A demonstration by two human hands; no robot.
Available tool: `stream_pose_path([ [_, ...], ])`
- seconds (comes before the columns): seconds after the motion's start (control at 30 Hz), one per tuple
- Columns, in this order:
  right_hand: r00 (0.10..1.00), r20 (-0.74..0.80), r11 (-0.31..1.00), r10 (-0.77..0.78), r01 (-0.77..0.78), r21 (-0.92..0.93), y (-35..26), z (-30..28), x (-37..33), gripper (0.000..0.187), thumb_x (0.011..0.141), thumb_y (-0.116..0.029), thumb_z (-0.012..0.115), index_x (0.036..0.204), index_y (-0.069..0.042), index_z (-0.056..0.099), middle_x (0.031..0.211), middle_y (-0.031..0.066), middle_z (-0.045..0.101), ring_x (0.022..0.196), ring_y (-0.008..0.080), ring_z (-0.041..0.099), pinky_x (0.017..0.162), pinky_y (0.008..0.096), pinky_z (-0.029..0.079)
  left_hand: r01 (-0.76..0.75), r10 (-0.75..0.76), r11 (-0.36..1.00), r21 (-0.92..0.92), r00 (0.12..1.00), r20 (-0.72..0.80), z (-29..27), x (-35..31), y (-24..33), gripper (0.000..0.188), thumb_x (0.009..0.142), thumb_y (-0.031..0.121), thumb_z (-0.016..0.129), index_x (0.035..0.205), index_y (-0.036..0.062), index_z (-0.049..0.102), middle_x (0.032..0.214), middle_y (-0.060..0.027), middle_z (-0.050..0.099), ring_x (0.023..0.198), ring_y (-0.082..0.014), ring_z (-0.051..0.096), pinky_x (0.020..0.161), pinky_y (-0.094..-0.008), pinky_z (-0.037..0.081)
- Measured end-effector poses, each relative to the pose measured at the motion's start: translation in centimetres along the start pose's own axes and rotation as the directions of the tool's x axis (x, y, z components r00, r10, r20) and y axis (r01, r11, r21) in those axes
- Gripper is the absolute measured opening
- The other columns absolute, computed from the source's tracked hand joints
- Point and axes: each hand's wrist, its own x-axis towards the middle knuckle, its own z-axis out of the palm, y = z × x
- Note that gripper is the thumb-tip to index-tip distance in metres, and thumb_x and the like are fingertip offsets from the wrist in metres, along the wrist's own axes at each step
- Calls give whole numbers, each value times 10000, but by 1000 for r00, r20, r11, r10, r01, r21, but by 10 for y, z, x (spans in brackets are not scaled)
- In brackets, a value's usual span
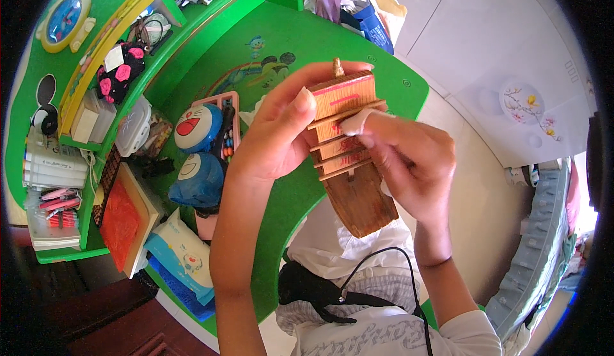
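Note:
Above the near edge of the green desk point(329, 42), my left hand point(275, 122) is closed round a slatted wooden piece point(361, 209). This piece is a long brown board with a peg at its top, red marks on its lighter upper part and several thin slats across it. My right hand point(416, 158) pinches a white wipe or tissue point(354, 124), and its fingertips press it against the board between the slats. Most of the white cloth is hidden by the fingers, so I cannot tell its exact kind.
Left on the desk, two blue-and-white cartoon-face cases point(197, 180) lie in a pink tray point(208, 227). Nearer are a soft pack of wipes point(182, 253) and a red-faced board point(121, 218). A green shelf point(211, 26) holds small items; bags point(368, 17) stand far right.

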Motion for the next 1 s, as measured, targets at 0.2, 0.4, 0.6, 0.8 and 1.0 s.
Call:
stream_pose_path([
  [0.2,999,33,999,33,-32,-26,-2,-3,2,156,709,-24,606,861,-62,612,727,81,618,606,243,605,513,298,469,68,-38,974,218,990,-136,8,1,3,810,747,601,483,1250,-8,302,1049,-230,518,974,-299,543,827,-403,460],
  [0.4,997,80,999,13,-9,-47,2,-5,-1,152,710,-33,612,857,-72,616,733,85,620,609,244,605,513,295,465,74,-48,980,186,989,-139,8,0,3,806,750,597,483,1253,-5,300,1052,-238,515,972,-299,545,824,-402,461],
  [0.6,994,15,994,106,-106,40,2,-2,-1,146,709,-6,611,845,-56,617,766,91,631,627,239,614,551,296,480,2,-2,999,32,1000,24,0,1,1,603,840,435,473,1224,-16,361,1188,-148,458,1037,-295,515,884,-396,423],
  [0.8,996,24,996,83,-84,20,2,-4,1,155,710,6,604,852,-54,619,771,92,632,645,234,621,558,295,482,-15,16,993,119,1000,-9,-1,0,2,611,839,443,468,1225,-17,359,1181,-149,461,1034,-280,518,874,-395,432],
  [1.0,996,42,995,84,-86,40,5,-7,-3,147,715,0,603,846,-62,623,761,89,633,645,239,620,552,294,481,78,-47,974,211,988,-149,10,2,4,820,739,613,479,1248,-5,302,1067,-204,513,975,-283,544,824,-389,462],
])
